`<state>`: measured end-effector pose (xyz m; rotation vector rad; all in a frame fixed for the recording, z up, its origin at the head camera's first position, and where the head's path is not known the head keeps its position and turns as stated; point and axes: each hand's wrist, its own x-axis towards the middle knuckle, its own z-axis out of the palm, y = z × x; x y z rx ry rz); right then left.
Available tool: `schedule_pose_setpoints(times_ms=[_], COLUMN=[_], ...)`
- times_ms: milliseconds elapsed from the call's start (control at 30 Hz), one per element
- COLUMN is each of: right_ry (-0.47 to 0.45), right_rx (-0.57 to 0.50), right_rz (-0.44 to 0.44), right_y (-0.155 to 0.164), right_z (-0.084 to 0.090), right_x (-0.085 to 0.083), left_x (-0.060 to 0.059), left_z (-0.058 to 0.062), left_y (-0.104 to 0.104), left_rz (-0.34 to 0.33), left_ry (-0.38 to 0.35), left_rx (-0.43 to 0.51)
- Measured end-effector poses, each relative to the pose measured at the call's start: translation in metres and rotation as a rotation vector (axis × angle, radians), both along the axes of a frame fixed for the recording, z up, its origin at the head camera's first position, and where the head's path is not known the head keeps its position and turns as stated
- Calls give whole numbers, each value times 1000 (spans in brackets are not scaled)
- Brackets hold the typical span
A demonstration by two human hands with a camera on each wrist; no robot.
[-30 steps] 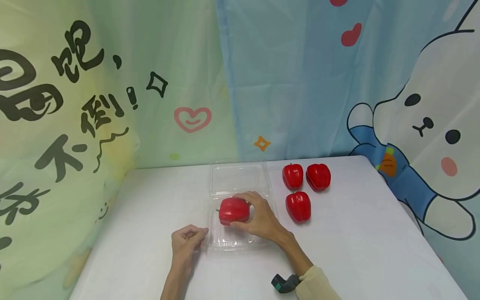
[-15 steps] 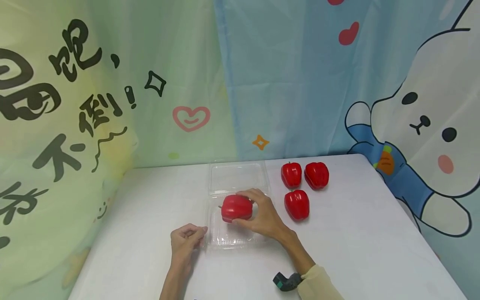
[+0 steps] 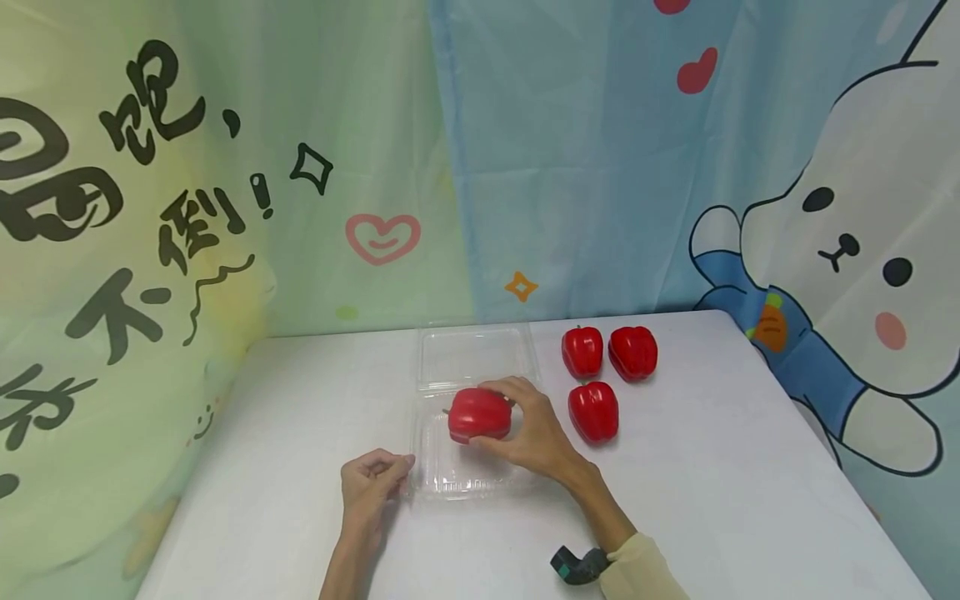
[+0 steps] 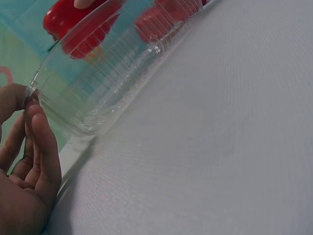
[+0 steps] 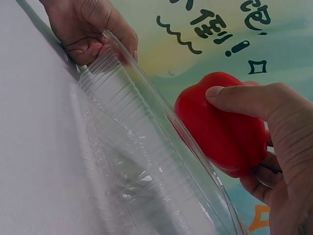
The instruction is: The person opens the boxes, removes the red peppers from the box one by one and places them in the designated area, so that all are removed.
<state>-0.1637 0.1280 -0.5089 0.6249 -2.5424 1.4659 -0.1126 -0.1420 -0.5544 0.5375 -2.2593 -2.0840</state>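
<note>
A red bell pepper lies on its side in the grip of my right hand, over the base of a clear plastic clamshell box. In the right wrist view the thumb presses the near side of the pepper and the other fingers curl behind it; the pepper shows above the box rim. My left hand pinches the left rim of the box between thumb and fingers, as the left wrist view shows at the rim. The box's lid lies folded back, away from me.
Several more red peppers stand right of the box: one at the back, another beside it, and a nearer one. A white table carries everything, with a printed curtain behind it.
My right hand has shifted slightly to the right and away from me with the pepper in it. The left hand keeps its pinch on the box rim.
</note>
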Motion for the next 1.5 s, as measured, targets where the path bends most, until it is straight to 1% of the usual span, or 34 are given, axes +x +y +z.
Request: schedule_pose_setpoints(times_ms=[100,500,767,1167,1333,1500], right_ry=[1,5,-7,1,17,45], right_rx=[-1,3,4,15,7,3], right_rz=[-5,-38,-64,-97,-119,-127], right_y=[2,10,13,18,21,25], right_z=[0,1,1,5,6,7], right_x=[0,0,0,5,9,9], left_x=[0,-3,-3,-2,-1,-1], left_z=[0,0,1,-2,-2,-2], left_y=[0,0,0,-2,-2,-1], left_rz=[-3,-2,-10,-11,-7,-5], left_ry=[4,24,13,17,10,1], left_rx=[12,-9,-1,12,-3,-8])
